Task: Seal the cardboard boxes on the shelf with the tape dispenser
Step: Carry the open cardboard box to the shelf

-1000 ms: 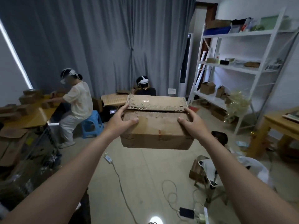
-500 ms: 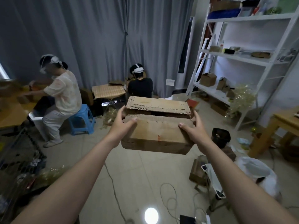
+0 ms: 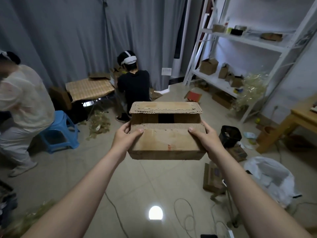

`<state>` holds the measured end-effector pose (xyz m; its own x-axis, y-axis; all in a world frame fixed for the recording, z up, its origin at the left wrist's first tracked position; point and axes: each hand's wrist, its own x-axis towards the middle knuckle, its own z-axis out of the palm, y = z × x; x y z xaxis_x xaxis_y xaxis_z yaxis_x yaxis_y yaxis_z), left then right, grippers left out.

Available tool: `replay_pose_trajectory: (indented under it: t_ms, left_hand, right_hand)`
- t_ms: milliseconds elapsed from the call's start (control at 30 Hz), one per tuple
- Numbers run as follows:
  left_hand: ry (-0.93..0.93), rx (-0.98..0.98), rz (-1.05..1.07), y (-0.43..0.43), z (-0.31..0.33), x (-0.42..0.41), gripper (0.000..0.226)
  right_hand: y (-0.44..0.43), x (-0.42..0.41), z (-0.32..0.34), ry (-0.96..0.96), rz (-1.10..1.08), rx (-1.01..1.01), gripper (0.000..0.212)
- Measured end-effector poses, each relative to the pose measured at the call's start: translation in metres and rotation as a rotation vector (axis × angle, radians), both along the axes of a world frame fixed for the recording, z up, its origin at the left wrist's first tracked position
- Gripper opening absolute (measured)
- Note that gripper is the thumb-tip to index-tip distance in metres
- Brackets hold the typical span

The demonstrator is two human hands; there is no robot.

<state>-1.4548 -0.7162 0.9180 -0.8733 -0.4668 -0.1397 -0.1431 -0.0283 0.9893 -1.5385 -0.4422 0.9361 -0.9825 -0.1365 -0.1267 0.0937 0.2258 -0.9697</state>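
I carry a brown cardboard box (image 3: 165,141) in mid-air, in front of me at the centre of the view. My left hand (image 3: 126,137) grips its left end, thumb on top of the near flap. My right hand (image 3: 205,137) grips the right end the same way. The near flap lies flat; the far flap (image 3: 165,107) stands raised, leaving a dark gap into the box. More cardboard boxes (image 3: 208,66) sit on the lower board of a white shelf (image 3: 247,40) at the right. No tape dispenser is in sight.
A person in black (image 3: 133,83) crouches ahead by the grey curtain, next to a small table (image 3: 89,88). Another person sits on a blue stool (image 3: 58,131) at left. A black bin (image 3: 230,135), a wooden table (image 3: 291,122), a white bag (image 3: 271,177) and floor cables (image 3: 185,213) lie at right.
My view has turned right and downward and the box has sunk lower in it. The far flap now stands more open. Both hands keep the same hold.
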Motion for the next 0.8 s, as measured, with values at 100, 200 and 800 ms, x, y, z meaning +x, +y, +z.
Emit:
replay_pose_trajectory:
  t_ms: [100,200,800]
  left_hand:
    - [0.025,-0.016,-0.028,-0.017,0.005,-0.045,0.047]
    - [0.04,-0.055,-0.057,-0.025,0.01,-0.092,0.035]
    - [0.042,-0.154,-0.228,0.023,0.032,-0.464,0.018]
  right_hand:
    - [-0.014,-0.033,0.003,0.015,-0.065,-0.014,0.067]
    - [-0.022,-0.067,0.01,0.049,-0.11,0.006,0.061]
    - [0.024,-0.41,-0.015,0.037,-0.279,-0.051,0.073]
